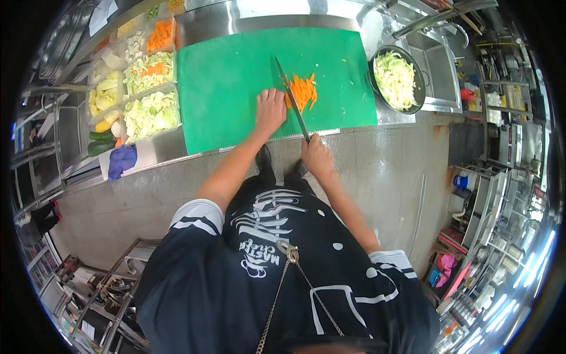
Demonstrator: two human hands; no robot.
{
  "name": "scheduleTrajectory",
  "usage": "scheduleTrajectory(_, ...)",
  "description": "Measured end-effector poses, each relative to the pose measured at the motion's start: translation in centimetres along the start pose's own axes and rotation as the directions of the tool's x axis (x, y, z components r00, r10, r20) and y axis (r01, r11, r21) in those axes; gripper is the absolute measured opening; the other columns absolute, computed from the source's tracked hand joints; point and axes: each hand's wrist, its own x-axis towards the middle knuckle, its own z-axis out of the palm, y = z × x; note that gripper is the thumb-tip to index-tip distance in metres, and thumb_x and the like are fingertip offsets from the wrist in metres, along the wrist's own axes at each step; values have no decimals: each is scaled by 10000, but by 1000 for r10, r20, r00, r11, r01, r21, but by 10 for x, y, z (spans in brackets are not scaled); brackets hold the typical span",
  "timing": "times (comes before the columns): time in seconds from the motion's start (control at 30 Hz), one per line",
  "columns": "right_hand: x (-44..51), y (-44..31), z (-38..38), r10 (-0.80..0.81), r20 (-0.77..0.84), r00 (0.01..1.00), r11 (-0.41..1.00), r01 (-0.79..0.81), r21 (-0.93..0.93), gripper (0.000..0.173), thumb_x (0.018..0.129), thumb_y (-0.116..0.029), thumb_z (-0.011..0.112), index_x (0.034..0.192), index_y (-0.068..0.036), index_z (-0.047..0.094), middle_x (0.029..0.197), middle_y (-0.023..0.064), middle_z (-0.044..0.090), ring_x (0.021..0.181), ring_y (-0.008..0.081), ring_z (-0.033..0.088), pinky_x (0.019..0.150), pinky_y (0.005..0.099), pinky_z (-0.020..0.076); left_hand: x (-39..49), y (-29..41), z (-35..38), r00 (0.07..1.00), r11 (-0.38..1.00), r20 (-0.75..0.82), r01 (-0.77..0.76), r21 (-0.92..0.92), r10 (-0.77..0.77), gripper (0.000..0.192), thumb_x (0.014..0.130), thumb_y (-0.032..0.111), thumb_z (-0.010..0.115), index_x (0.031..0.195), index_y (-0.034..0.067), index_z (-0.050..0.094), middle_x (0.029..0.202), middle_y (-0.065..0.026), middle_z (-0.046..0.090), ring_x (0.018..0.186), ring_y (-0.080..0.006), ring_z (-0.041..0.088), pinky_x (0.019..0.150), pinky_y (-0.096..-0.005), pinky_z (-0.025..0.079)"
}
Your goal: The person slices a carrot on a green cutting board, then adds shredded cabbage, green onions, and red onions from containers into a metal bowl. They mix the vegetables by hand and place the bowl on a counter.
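My right hand (317,152) grips the handle of a long kitchen knife (297,108) at the front edge of a green cutting board (221,97). The blade slants away from me to the left across the board. A pile of carrot strips (304,90) lies mostly on the blade's right side, with a few orange bits to its left. My left hand (271,110) rests on the board just left of the blade, fingers curled and pointing away from me. Whether any carrot is under those fingertips is hidden.
Clear containers of cut vegetables, including chopped cabbage (150,113) and diced carrot (160,35), stand left of the board. A dark pan of shredded cabbage (395,82) sits at the right, beside a steel sink (435,66). A blue cloth (122,161) hangs at the counter's front left.
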Motion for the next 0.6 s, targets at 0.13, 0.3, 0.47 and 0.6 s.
scheduleTrajectory(0.13, -5, 8, 1, -61, -30, 998, 998, 61, -5, 396, 1037, -393, 575, 1072, -5, 508, 736, 311, 691, 715, 519, 710, 638, 609, 569, -5, -3, -2, 993, 996, -91, -79, -39, 75, 144, 907, 109, 625, 1041, 60, 602, 1014, -139, 557, 996, -353, 525, 833, -484, 419)
scheduleTrajectory(0.3, 0, 7, 13, -47, -98, 994, 998, 50, 24, 396, 1035, -393, 587, 1057, -6, 507, 714, 307, 684, 697, 514, 707, 618, 614, 563, -6, -4, -3, 994, 996, -68, -88, -26, 86, 156, 891, 91, 631, 1037, 45, 599, 1025, -151, 554, 992, -362, 521, 823, -484, 417)
scheduleTrajectory(0.47, 5, 11, 11, -132, -154, 979, 991, 132, -13, 397, 1038, -400, 581, 1058, -11, 503, 706, 306, 682, 677, 509, 704, 615, 608, 566, -3, -6, -2, 993, 994, -74, -100, -51, 96, 161, 884, 67, 633, 1040, 43, 601, 1030, -150, 551, 991, -366, 519, 820, -481, 417)
scheduleTrajectory(0.6, -1, 13, 10, -66, -41, 997, 998, 66, 0, 405, 1040, -403, 577, 1052, -6, 498, 725, 306, 689, 688, 504, 707, 618, 607, 568, -7, -10, 0, 988, 989, -91, -132, -67, 126, 150, 895, 71, 634, 1038, 46, 598, 1024, -151, 549, 992, -368, 520, 820, -485, 418)
